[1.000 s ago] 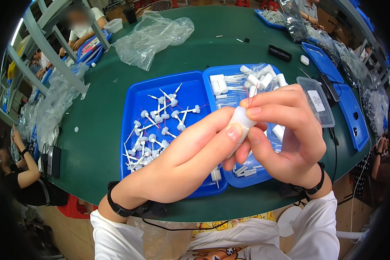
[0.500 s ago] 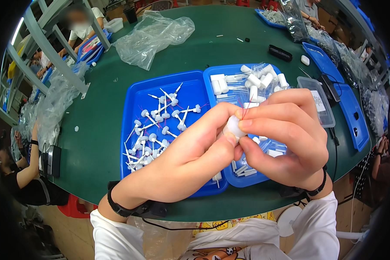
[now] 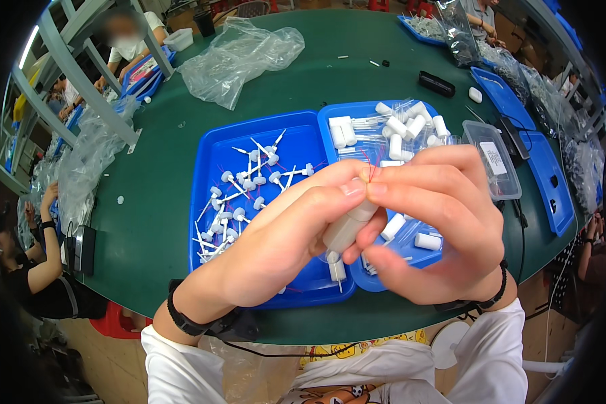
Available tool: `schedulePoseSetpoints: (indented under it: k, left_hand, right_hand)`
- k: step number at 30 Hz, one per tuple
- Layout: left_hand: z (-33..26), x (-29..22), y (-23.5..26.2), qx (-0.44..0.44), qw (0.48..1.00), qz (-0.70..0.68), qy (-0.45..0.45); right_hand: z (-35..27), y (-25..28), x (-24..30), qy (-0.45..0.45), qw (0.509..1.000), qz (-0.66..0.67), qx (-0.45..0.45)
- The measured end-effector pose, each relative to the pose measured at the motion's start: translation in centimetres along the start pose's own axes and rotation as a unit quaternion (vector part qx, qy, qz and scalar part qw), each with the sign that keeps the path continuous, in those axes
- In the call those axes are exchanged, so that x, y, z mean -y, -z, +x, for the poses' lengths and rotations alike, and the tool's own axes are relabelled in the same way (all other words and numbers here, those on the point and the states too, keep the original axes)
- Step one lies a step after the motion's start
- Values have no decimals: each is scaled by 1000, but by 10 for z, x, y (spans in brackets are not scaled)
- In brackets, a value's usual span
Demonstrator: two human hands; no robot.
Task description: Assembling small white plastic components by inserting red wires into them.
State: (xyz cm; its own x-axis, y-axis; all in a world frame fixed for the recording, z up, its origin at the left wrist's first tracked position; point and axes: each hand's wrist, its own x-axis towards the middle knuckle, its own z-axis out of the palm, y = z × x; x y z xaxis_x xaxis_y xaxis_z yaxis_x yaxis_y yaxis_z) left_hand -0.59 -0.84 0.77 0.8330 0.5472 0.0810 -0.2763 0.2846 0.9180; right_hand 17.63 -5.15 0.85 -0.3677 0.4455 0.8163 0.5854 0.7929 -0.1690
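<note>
Held up close above the near edge of the trays: a small white plastic tube (image 3: 347, 229), pinched between left hand (image 3: 283, 246) and right hand (image 3: 438, 229), both closed on it, fingertips meeting at its upper end where fine red threads (image 3: 367, 161) sprout. Likely light, rigid, smooth — best gripped round the barrel, not the thin stem below. Beyond, left blue tray (image 3: 249, 195) of white plunger pieces, right blue tray (image 3: 390, 145) of caps; farther off, crumpled clear bag (image 3: 239, 57).
</note>
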Motion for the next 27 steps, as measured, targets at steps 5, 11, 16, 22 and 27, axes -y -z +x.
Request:
schedulePoseSetpoints:
  k: [5, 11, 16, 22, 27]
  left_hand:
    - [1, 2, -5, -30, 999, -11, -29]
    - [2, 4, -4, -33, 998, -22, -40]
    - [2, 6, -3, -20, 999, -23, -41]
    - [2, 8, -4, -21, 998, -34, -47]
    - [3, 9, -4, -19, 998, -40, -52]
  right_hand:
    - [0, -4, 2, -7, 1000, 21, 11]
    - [-2, -11, -2, -1, 1000, 24, 5]
    - [-3, -12, -6, 10, 1000, 21, 4]
    - [-3, -12, -7, 23, 999, 21, -12]
    - [-2, -9, -5, 22, 1000, 0, -1]
